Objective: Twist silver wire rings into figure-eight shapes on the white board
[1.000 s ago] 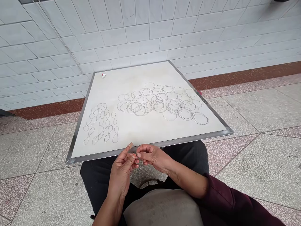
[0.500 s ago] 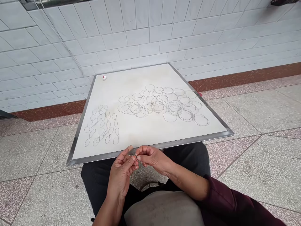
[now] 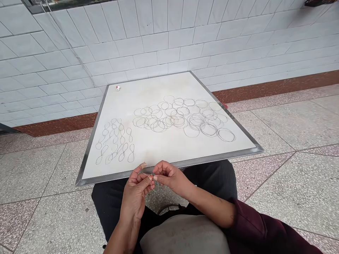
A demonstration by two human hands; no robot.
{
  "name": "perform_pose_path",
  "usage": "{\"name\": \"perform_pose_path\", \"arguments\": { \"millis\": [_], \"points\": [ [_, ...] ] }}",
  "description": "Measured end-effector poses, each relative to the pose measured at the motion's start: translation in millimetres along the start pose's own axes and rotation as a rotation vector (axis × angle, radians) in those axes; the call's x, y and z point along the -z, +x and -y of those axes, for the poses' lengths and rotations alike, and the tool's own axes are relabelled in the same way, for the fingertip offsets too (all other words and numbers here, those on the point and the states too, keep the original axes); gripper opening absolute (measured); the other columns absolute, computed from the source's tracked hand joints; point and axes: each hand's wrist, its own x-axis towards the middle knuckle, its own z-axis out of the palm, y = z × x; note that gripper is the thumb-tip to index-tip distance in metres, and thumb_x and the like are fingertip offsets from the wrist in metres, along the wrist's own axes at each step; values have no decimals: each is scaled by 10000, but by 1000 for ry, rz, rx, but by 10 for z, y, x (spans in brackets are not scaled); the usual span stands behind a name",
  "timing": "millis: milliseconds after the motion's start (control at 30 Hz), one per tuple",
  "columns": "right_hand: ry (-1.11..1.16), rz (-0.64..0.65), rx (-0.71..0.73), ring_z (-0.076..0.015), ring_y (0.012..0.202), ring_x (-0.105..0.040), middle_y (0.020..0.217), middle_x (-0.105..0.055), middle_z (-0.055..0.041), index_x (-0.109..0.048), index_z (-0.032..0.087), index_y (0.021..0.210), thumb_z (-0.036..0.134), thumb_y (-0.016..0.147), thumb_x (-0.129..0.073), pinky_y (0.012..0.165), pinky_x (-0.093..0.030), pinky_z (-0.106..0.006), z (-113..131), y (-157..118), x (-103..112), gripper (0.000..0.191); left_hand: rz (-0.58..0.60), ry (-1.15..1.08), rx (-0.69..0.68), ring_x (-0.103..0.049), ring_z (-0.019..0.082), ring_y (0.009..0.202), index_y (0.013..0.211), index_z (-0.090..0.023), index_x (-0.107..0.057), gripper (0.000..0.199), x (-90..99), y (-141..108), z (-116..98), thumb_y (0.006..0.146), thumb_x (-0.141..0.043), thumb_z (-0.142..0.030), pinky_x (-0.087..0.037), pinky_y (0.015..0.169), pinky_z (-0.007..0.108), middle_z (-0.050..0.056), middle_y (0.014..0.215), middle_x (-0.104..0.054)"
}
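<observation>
Left hand [image 3: 135, 192] and right hand [image 3: 172, 178]: both pinching one thin wire loop [image 3: 155, 189] | surface [image 3: 156, 148]: wire circles [image 3: 191, 131] at one o'clock

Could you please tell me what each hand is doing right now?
Left hand: closed, pinching a thin wire loop.
Right hand: closed, pinching the same loop.

A looped wire [image 3: 154, 190] is pinched between the fingertips of the left hand [image 3: 148, 179] and the right hand [image 3: 156, 175], which are held close together at the near edge of the worktop [image 3: 164, 151]. Figure-eight wires [image 3: 123, 155] are laid out on its left part, and overlapping wire rings [image 3: 192, 131] are spread across the middle and right (some lie nearly on top of one another). A small red-and-white object [image 3: 118, 88] is seen near the far left corner.
</observation>
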Motion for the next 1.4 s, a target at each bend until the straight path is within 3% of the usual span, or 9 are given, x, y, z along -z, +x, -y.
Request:
{"name": "perform_pose_path", "arguments": {
  "millis": [167,533,900,1100,1400],
  "points": [
    [-159,-107,134,-126,651,-583,711,-638,10,-649,189,810,376,775,-739,640,-467,-277,-102,-23,-43,210,-66,29,-58,-605,103,556,1213,-149,-553,686,-18,-17,-9,605,-861,-229,-502,619,240,-50,632,-654],
    [-438,-148,258,-153,687,-594,756,-675,-20,-706,232,793,325,814,-680,632,-476,-288,-117,-25,-26,99,-91,103,-137,-618,124,591,1197,-151,-578,655,-37,-43,-1,610,-847,-263,-520,661,267,-39,632,-676],
    [-845,-26,572,-174,790,-607,827,-677,-42,-692,242,948,237,942,-555,729,-498,-307,-153,-50,54,137,-104,31,-119,-612,106,579,1125,-155,-641,588,5,14,57,590,-865,-247,-509,644,240,-46,624,-656],
    [-1043,-33,684,-186,821,-599,871,-653,-74,-676,209,916,233,970,-507,738,-506,-320,-175,-73,75,179,-95,28,-98,-628,113,642,1154,-159,-651,600,27,27,79,604,-868,-260,-527,694,251,-31,661,-674],
    [-1168,-14,831,-184,776,-579,916,-660,-78,-666,208,995,153,965,-471,689,-489,-325,-154,-102,72,205,-85,3,-99,-580,93,608,1115,-173,-683,547,-2,21,52,606,-864,-257,-483,645,224,-39,633,-638]
  ]
}}
